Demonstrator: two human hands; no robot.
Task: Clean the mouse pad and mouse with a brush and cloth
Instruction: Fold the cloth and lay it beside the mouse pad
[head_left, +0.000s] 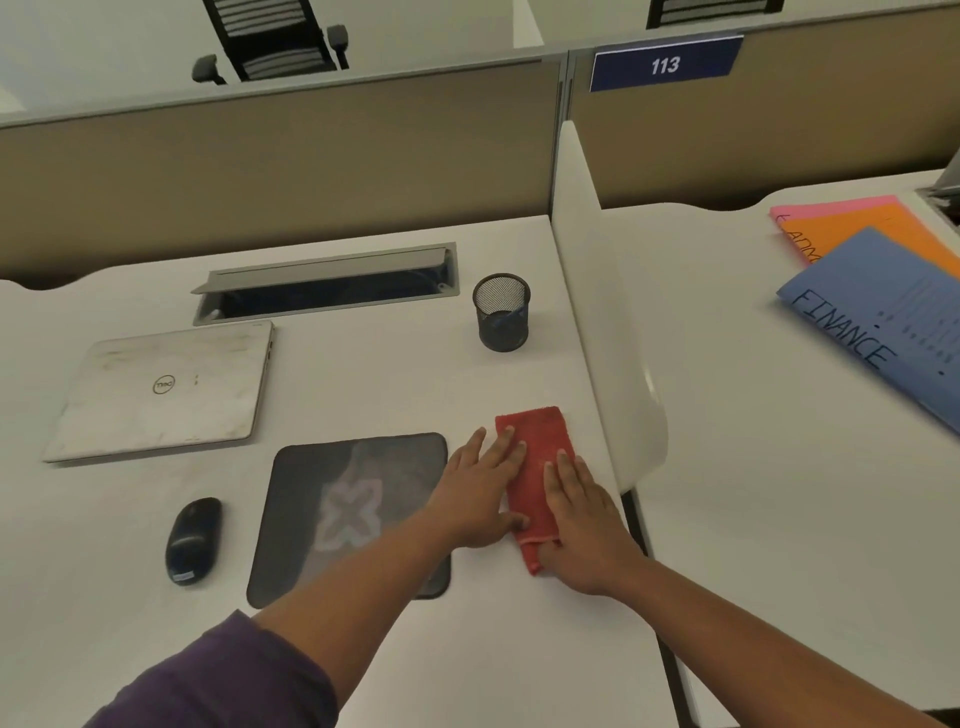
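— What's hidden?
— The folded red cloth (537, 457), near the white desk's (363, 364) right edge, lies partly under both flat hands — left (480, 493), right (584, 525).
— The black mesh cup (502, 312)?
— Contents unclear.

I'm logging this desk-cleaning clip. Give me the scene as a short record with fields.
cloth: red cloth, folded, flat on desk, right of mouse pad
left hand: left hand flat on cloth's left edge
right hand: right hand flat on cloth's lower right
mouse: mouse left of pad, untouched
brush: not seen
other: closed laptop, mesh cup
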